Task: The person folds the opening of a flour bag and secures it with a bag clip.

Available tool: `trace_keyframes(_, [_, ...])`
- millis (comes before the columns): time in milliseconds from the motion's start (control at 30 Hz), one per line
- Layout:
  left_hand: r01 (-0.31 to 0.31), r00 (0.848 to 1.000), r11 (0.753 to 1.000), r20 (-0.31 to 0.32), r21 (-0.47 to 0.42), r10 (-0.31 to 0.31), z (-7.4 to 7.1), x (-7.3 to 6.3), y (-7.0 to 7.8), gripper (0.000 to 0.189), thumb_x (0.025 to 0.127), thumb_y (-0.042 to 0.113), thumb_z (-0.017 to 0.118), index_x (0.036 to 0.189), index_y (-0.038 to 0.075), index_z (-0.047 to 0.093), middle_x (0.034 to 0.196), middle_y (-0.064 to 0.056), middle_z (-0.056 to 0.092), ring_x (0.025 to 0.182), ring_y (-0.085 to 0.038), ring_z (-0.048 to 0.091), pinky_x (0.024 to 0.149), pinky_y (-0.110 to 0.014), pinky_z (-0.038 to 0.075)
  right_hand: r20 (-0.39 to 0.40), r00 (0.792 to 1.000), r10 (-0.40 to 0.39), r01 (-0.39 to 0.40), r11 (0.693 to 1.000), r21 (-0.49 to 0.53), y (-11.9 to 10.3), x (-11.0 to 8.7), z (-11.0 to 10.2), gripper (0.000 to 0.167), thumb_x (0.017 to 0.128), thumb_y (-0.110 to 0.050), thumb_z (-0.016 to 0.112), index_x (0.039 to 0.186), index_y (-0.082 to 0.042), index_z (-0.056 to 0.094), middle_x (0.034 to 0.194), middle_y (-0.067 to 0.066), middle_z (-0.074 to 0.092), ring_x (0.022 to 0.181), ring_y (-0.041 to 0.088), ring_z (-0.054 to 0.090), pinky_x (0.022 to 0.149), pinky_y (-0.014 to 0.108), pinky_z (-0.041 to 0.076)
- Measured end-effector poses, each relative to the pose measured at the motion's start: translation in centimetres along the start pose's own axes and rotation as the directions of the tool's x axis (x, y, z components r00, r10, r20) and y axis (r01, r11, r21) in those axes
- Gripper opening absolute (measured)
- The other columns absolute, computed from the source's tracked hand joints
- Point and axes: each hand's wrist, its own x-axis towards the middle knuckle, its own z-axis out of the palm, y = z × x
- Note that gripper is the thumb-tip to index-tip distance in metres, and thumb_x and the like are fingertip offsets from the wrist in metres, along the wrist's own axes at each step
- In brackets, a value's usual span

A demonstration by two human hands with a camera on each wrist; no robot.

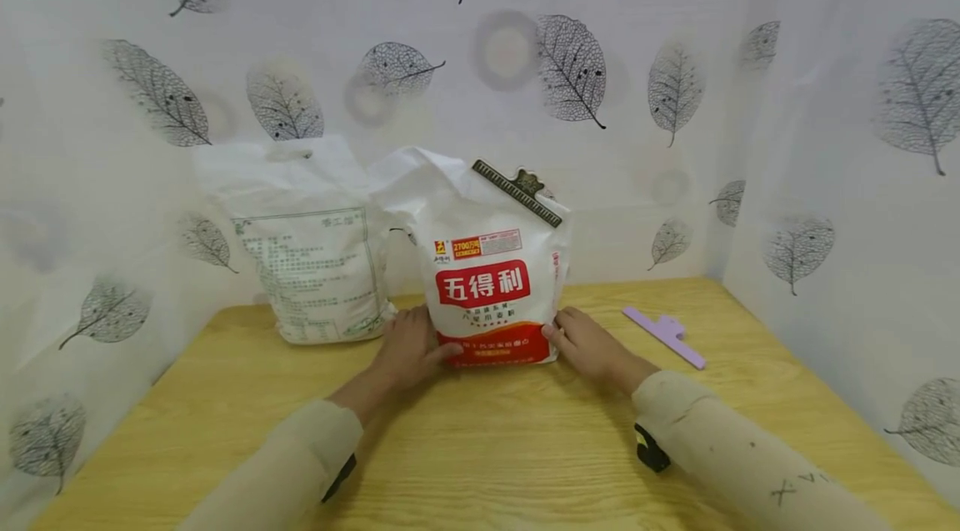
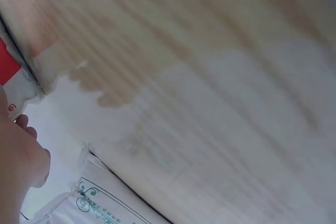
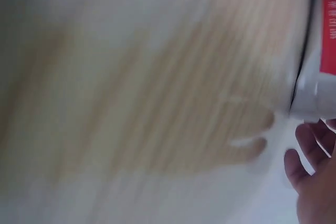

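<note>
A white flour bag (image 1: 483, 298) with red panels and Chinese lettering stands on the table between my hands. Across its folded top, slanting down to the right, sits a dark bronze-coloured bag clip (image 1: 517, 191). My left hand (image 1: 411, 348) holds the bag's lower left side, thumb on the front and fingers toward the side and back. At the lower right side, my right hand (image 1: 592, 348) holds it with the thumb at the front edge. In the right wrist view the fingers (image 3: 313, 145) are slightly bent beside the bag; their contact is partly hidden.
Left of the flour bag stands another white bag (image 1: 311, 273) with green print and a handle hole, close to my left hand. A purple bag clip (image 1: 665, 337) lies on the wooden table (image 1: 495, 464) to the right. Leaf-patterned wall covering (image 1: 450, 122) encloses the back and sides.
</note>
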Motion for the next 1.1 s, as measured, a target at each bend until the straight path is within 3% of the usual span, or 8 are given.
trace_keyframes(133, [0.022, 1.0, 1.0, -0.002, 0.022, -0.022, 0.1, 0.2, 0.1, 0.089, 0.087, 0.067, 0.062, 0.15, 0.011, 0.035, 0.144, -0.013, 0.052, 0.132, -0.036, 0.044, 0.109, -0.058, 0.034, -0.015, 0.998, -0.055, 0.053, 0.992, -0.119, 0.0, 0.3, 0.0, 0.046, 0.108, -0.038, 0.036, 0.124, -0.001, 0.059, 0.124, 0.017, 0.059, 0.119, 0.034, 0.055, 0.105, 0.053, 0.043])
trace_keyframes(367, [0.031, 0.999, 0.996, -0.017, 0.08, -0.03, 0.1, 0.6, 0.2, 0.088, 0.088, 0.064, 0.063, 0.151, 0.008, 0.034, 0.141, -0.016, 0.054, 0.127, -0.035, 0.047, 0.106, -0.055, 0.037, -0.01, 0.994, -0.106, 0.099, 0.956, -0.276, 0.3, 0.9, -0.2, 0.053, 0.107, -0.043, 0.035, 0.136, -0.003, 0.054, 0.13, 0.014, 0.06, 0.114, 0.031, 0.055, 0.102, 0.052, 0.045])
trace_keyframes(500, [0.025, 1.0, 0.99, -0.023, 0.142, -0.022, 0.2, 0.8, 0.1, 0.088, 0.09, 0.066, 0.059, 0.149, 0.005, 0.035, 0.14, -0.017, 0.054, 0.125, -0.035, 0.048, 0.103, -0.053, 0.038, -0.02, 0.99, -0.14, 0.125, 0.93, -0.345, 0.6, 1.1, -0.2, 0.05, 0.107, -0.04, 0.038, 0.132, 0.0, 0.057, 0.127, 0.016, 0.061, 0.11, 0.032, 0.055, 0.099, 0.051, 0.046])
trace_keyframes(667, [0.018, 1.0, 0.978, -0.014, 0.206, -0.015, 0.4, 1.0, 0.2, 0.089, 0.091, 0.068, 0.054, 0.148, 0.003, 0.036, 0.138, -0.019, 0.055, 0.122, -0.036, 0.049, 0.099, -0.05, 0.038, -0.03, 0.986, -0.162, 0.139, 0.918, -0.371, 0.7, 1.2, -0.2, 0.046, 0.107, -0.037, 0.04, 0.124, 0.002, 0.059, 0.121, 0.016, 0.062, 0.106, 0.032, 0.055, 0.095, 0.05, 0.047])
trace_keyframes(1100, [0.01, 0.999, 0.965, -0.037, 0.264, 0.0, 0.8, 1.9, 0.1, 0.087, 0.092, 0.072, 0.046, 0.145, 0.003, 0.039, 0.133, -0.019, 0.058, 0.117, -0.036, 0.053, 0.095, -0.049, 0.041, -0.033, 0.988, -0.151, 0.126, 0.913, -0.388, 1.2, 1.7, -0.7, 0.047, 0.107, -0.034, 0.037, 0.134, -0.002, 0.058, 0.131, 0.016, 0.062, 0.116, 0.035, 0.054, 0.099, 0.053, 0.046])
